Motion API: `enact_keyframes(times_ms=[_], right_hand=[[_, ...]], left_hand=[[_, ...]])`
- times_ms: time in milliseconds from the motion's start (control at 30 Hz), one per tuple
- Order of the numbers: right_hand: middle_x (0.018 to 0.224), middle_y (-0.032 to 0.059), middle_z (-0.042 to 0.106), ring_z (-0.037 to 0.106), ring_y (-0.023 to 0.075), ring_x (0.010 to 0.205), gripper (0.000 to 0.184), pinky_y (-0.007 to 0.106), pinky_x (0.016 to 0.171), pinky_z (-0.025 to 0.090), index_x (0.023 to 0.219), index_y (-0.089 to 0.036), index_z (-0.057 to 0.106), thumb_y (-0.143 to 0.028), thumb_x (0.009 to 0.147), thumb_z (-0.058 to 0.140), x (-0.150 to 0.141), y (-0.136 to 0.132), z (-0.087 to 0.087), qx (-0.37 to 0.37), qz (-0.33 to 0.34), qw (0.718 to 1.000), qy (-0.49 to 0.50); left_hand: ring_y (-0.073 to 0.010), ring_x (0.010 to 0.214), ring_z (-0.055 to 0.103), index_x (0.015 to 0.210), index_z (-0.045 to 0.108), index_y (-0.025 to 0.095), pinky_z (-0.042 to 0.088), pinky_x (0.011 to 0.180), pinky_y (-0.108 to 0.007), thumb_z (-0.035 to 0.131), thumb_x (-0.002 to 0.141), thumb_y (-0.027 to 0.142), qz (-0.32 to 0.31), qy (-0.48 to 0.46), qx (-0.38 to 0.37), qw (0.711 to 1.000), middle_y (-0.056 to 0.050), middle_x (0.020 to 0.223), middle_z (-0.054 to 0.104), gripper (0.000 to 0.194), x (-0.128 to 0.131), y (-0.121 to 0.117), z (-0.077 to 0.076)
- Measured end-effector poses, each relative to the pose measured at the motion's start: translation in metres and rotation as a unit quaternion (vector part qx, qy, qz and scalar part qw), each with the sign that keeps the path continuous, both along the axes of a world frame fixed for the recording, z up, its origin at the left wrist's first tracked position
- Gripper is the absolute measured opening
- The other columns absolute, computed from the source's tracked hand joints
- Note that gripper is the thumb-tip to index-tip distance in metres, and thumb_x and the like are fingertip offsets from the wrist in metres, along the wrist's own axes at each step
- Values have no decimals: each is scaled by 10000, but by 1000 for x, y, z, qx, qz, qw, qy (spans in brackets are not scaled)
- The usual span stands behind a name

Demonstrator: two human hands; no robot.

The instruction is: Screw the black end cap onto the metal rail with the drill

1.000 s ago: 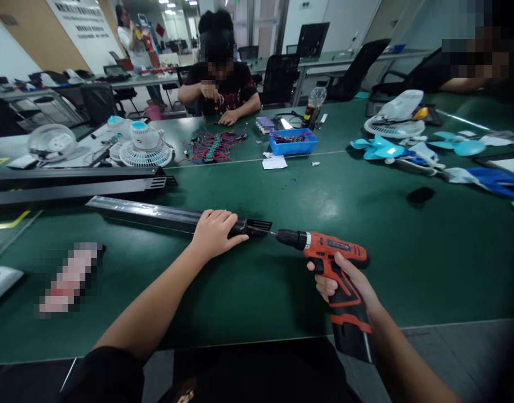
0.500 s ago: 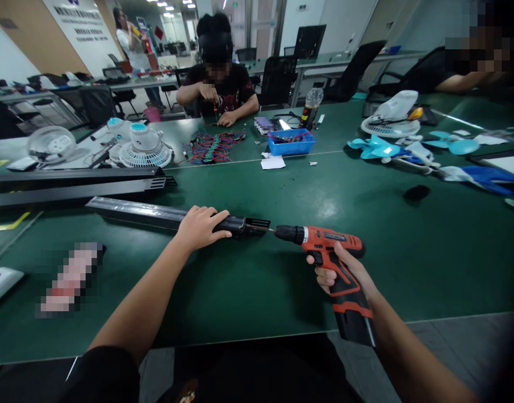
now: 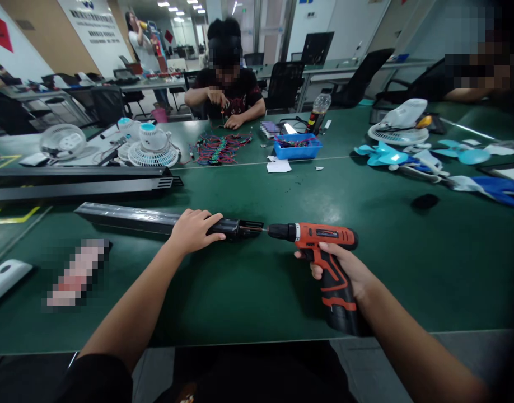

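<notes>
The bar (image 3: 129,217) lies on the near half of the counter (image 3: 240,296), its long axis running left to right, with the slotted right end slightly nearer. I judge it stiff and rather light, maybe slippery on its smooth faces, so better held around the middle, away from the slots. The left grip (image 3: 192,230) is closed over it. The right grip (image 3: 350,266) is wrapped around the handle of the drill (image 3: 330,234), probably heavier, whose nose points left to the slotted end; whether its tip touches, I cannot tell. Beyond are similar bars (image 3: 80,191) and a box (image 3: 299,153).
</notes>
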State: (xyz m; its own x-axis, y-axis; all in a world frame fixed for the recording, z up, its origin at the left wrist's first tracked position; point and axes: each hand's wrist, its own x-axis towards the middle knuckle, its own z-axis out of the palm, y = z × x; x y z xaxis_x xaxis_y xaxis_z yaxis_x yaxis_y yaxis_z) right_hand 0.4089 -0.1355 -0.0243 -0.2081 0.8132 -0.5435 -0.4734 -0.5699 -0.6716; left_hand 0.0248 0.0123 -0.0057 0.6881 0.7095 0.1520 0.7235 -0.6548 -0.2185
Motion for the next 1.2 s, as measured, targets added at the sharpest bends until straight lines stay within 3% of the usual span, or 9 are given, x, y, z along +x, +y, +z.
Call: enact_keyframes(times_ms=[200, 400, 567, 900, 1200], right_hand=[[523, 33, 624, 571, 139, 493, 447, 197, 396, 387, 952, -102, 808, -526, 813, 820, -3, -4, -8, -15, 4, 999, -31], [505, 30, 610, 559, 133, 469, 407, 196, 384, 395, 843, -109, 790, -515, 811, 790, -7, -5, -7, -29, -8, 997, -70], [500, 25, 603, 551, 126, 457, 398, 183, 373, 391, 824, -116, 768, -514, 831, 781, -7, -7, -8, -39, -20, 996, -76], [595, -7, 577, 462, 91, 508, 553, 171, 421, 391, 1065, -105, 779, -528, 738, 919, 0, -13, -19, 31, 72, 994, 75], [681, -13, 520, 410, 90, 571, 388, 177, 501, 424, 932, -154, 742, -473, 781, 903, -5, -11, -20, 65, 65, 990, 107]], left_hand=[[-296, 934, 703, 1287, 670, 256, 421, 832, -416, 463, 992, 744, -15, -53, 30, 998, -92, 1050, 767, 607, 0, -2, -5], [-329, 1039, 706, 1160, 682, 181, 450, 928, -462, 575, 958, 706, -32, -118, 39, 992, -136, 1109, 766, 573, 17, -13, -8], [-332, 982, 712, 1113, 691, 184, 463, 914, -476, 545, 931, 779, -10, -148, 56, 987, -140, 1052, 775, 639, 28, -18, -14], [-307, 871, 711, 1041, 712, 187, 472, 847, -445, 535, 907, 819, -14, -164, 81, 983, -101, 910, 759, 670, 27, -15, -16], [-303, 837, 708, 1023, 721, 189, 476, 813, -439, 469, 919, 849, -11, -158, 81, 984, -96, 891, 763, 713, 27, -13, -17]])
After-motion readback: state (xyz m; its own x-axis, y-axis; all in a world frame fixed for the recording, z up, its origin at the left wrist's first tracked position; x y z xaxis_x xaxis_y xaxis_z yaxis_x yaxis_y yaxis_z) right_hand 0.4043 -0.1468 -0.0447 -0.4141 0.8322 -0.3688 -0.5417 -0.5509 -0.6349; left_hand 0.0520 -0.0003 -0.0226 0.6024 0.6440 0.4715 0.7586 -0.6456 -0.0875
